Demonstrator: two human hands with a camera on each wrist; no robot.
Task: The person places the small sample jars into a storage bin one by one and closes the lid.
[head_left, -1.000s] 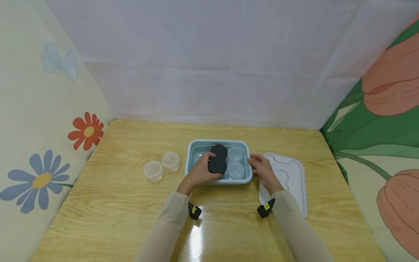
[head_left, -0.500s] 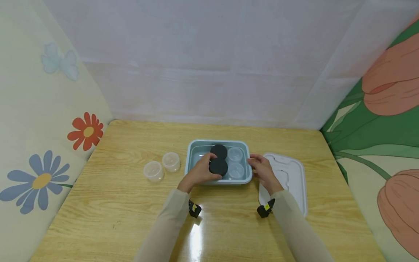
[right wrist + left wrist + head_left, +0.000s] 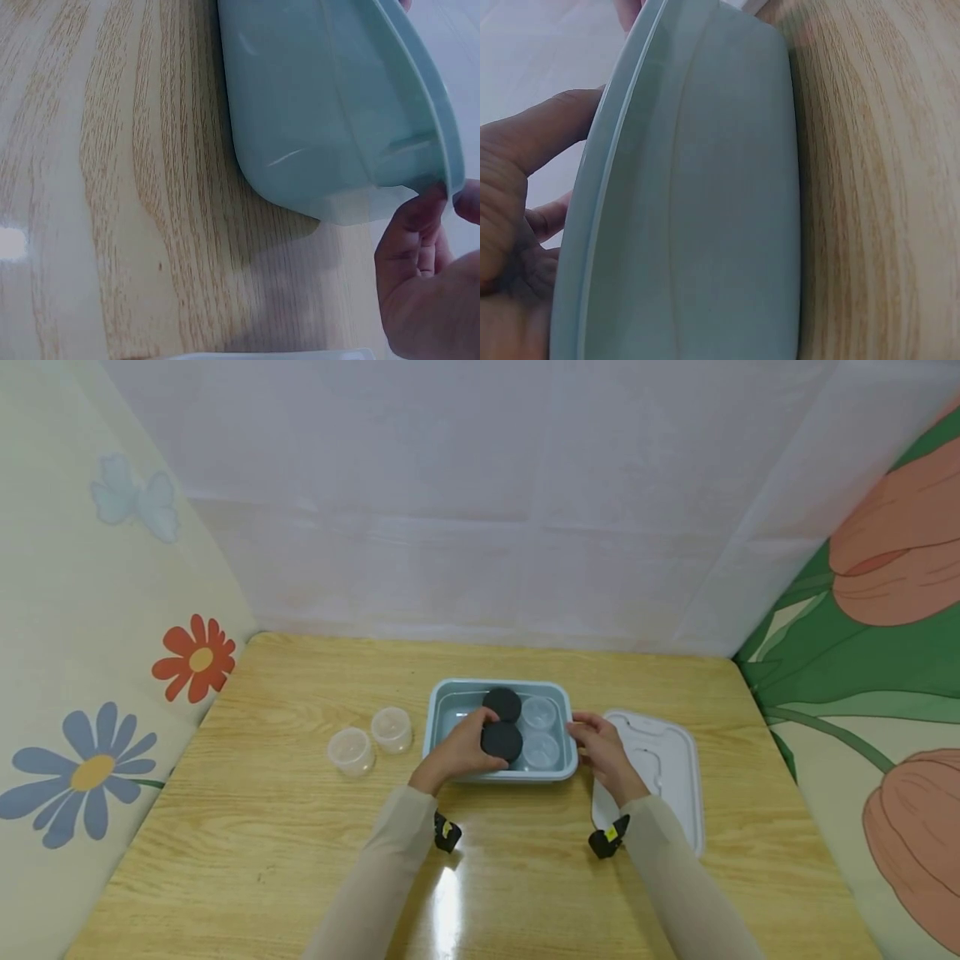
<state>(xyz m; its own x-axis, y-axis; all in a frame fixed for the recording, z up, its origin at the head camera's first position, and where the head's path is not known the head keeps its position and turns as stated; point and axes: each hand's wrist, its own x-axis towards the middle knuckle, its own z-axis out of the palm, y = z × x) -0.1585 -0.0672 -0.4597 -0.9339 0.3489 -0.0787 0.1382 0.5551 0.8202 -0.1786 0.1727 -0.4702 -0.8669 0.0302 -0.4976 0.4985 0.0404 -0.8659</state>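
A light blue plastic box (image 3: 433,727) sits in the middle of the table. My left hand (image 3: 459,750) reaches over its front rim and holds a round, flat-topped black piece (image 3: 502,741) between thumb and fingers. Just behind it in the box stands a like black piece (image 3: 502,702). Two clear plastic cups, a far one (image 3: 538,712) and a near one (image 3: 540,751), occupy the right end. My right hand (image 3: 600,745) pinches the box's right rim, as the right wrist view also shows. In the left wrist view the box wall (image 3: 727,180) hides what my left hand (image 3: 525,172) holds.
Left of the box, two clear cups stand on the wooden table (image 3: 285,843), one near (image 3: 352,752) and one far (image 3: 392,730). A white lid (image 3: 675,777) lies to the right, partly under my right forearm. A white cloth (image 3: 480,502) hangs behind.
My left hand has shifted the near black piece slightly to the right inside the box. My right hand stays on the rim, and the loose cups and white lid have not moved.
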